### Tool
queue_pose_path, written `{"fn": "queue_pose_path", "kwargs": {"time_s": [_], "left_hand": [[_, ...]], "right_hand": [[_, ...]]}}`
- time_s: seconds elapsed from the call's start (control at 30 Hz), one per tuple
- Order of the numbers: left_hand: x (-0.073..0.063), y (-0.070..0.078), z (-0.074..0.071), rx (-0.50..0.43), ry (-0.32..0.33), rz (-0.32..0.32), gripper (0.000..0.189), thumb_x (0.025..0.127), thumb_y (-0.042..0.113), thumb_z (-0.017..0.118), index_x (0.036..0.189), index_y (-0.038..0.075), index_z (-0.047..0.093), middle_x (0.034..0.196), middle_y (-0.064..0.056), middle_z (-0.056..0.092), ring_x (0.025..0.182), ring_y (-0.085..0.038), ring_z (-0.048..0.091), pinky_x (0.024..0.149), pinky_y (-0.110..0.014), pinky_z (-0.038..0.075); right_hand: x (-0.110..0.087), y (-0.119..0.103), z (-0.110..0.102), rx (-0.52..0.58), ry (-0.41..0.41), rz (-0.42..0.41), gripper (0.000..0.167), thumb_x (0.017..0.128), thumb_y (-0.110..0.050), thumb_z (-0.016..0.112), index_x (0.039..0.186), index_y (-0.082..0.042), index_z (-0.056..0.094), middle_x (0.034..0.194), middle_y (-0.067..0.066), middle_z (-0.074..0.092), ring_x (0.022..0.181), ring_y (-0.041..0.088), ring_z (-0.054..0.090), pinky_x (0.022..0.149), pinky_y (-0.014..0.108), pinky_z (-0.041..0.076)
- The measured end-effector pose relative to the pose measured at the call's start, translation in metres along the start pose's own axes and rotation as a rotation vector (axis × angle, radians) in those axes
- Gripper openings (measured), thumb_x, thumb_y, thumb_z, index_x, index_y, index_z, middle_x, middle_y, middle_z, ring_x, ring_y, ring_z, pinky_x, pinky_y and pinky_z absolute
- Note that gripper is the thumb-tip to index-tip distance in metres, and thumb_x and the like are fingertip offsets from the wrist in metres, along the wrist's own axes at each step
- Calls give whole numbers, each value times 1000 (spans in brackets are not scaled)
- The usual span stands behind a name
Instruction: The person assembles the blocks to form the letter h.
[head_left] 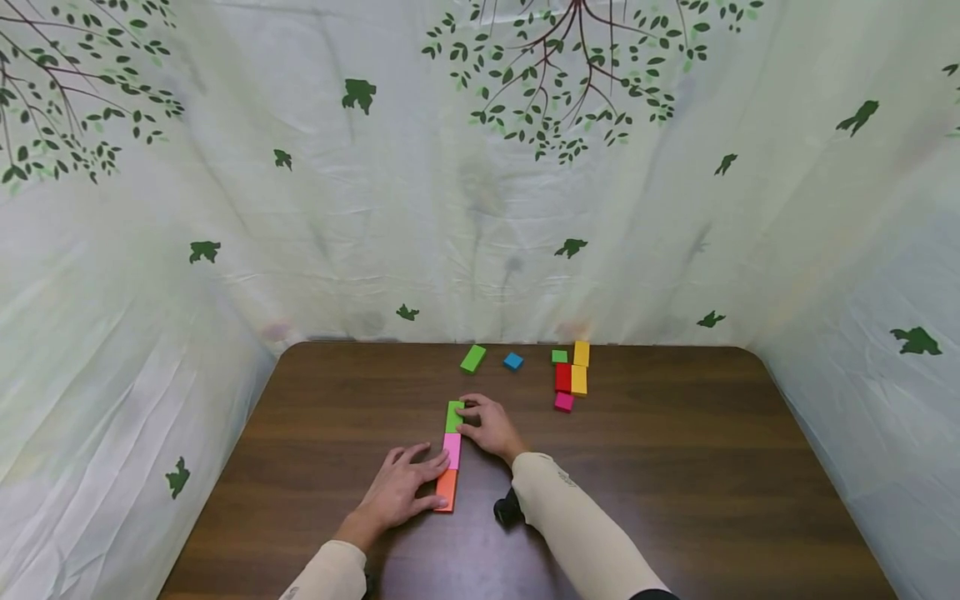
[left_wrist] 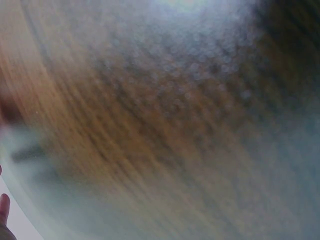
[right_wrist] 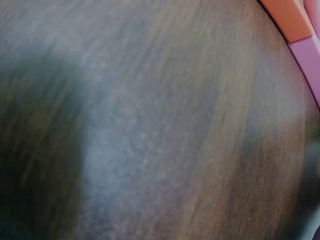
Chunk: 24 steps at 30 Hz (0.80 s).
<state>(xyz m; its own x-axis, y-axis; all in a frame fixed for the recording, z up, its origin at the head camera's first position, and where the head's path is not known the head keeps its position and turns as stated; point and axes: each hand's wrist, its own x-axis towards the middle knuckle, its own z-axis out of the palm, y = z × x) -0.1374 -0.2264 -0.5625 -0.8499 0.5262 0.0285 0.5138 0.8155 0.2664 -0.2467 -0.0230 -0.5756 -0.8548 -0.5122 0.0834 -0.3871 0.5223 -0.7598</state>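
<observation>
On the brown table in the head view, a green block (head_left: pixel 453 417), a pink block (head_left: pixel 452 451) and an orange block (head_left: pixel 447 490) form a straight line, end to end. My left hand (head_left: pixel 400 487) lies along the line's left side, fingers spread. Its index fingertip touches the pink block near the orange one, and its thumb rests on the orange block's near end. From the right, my right hand (head_left: pixel 491 427) pinches the green block with thumb and fingers. The right wrist view catches only parts of the orange and pink blocks at its upper right corner.
Farther back lie a tilted green block (head_left: pixel 473 359) and a small blue block (head_left: pixel 513 362). Right of them sits a cluster with a red block (head_left: pixel 563 377), yellow blocks (head_left: pixel 579 380), a small green block (head_left: pixel 559 356) and a magenta block (head_left: pixel 564 402). A leaf-printed curtain (head_left: pixel 480 208) surrounds the table.
</observation>
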Motion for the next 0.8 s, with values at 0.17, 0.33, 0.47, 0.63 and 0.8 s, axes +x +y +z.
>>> {"fn": "queue_pose_path", "kwargs": {"time_s": [0.17,0.33,0.47,0.63,0.8], "left_hand": [[0,0,0,1,-1,-3,66,83,54,65,135,14,57,140,1,53,133,-32,39,102,-53,29],[0,0,1,6,-6,-6,66,84,54,65,136,14,56,140,1,53,133,-32,39,102,-53,28],[0,0,0,8,-8,-7,66,84,54,64,136,15,56,140,1,53,133,-31,39,102,-52,29],[-1,1,-1,-5,-17,-19,67,84,55,64,137,15,55,141,1,52,133,-32,38,102,-53,28],[0,2,-2,-10,-29,-29,67,84,55,64,137,15,55,142,1,52,134,-32,38,103,-54,28]], "right_hand": [[0,-1,0,-3,6,-7,36,89,-15,70,122,-1,66,133,9,56,124,27,51,104,44,38],[-1,-1,1,2,18,-20,35,88,-14,71,121,-1,66,132,10,56,124,28,51,104,44,38],[-1,0,1,11,16,-12,35,89,-15,70,121,-2,66,133,9,56,124,28,51,104,45,38],[-1,1,1,18,20,-16,35,88,-15,71,121,-2,67,132,10,56,124,28,51,104,45,38],[0,2,0,29,21,-14,34,88,-15,71,120,-3,68,132,9,57,125,28,50,105,44,37]]}}
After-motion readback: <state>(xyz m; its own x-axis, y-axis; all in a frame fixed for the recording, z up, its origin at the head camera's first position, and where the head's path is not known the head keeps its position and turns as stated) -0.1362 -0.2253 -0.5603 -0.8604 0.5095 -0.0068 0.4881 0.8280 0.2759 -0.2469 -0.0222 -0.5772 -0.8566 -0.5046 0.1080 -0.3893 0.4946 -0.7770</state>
